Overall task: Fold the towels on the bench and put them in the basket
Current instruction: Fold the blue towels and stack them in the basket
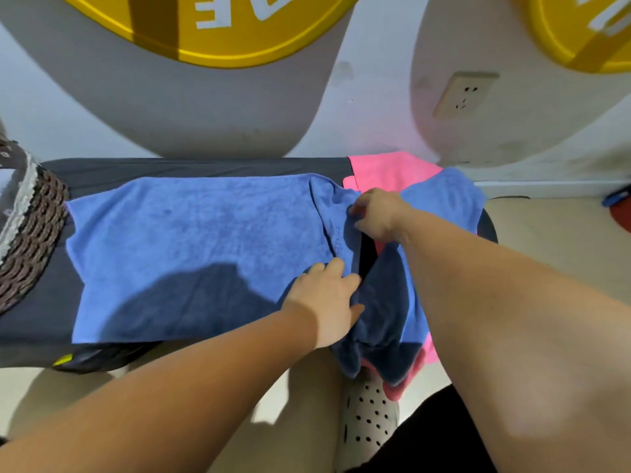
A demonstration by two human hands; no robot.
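Blue towel [191, 240] lies spread flat on the dark bench [205, 167], reaching away to the left of both hands. Right hand [377, 213] has its fingers curled down, pinching the towel's far right corner. Left hand [324, 298], nearer the body, has its fingers hooked over the same right edge with the thumb at the fold; it looks like a grip, though the fingertips are hidden. The cloth is soft terry, light and limp, and likely clings a little to the bench cover. It won't hold its shape, so it is best taken at two corners of one edge, as here. Just right of the hands a second blue towel [444, 199] and a pink towel [389, 169] are heaped and spill over the bench end, touching the held edge, so they could snag when it lifts. There is open room leftward across the towel for folding over. The woven basket [30, 233] sits well left of the hands, past the towel's far edge.
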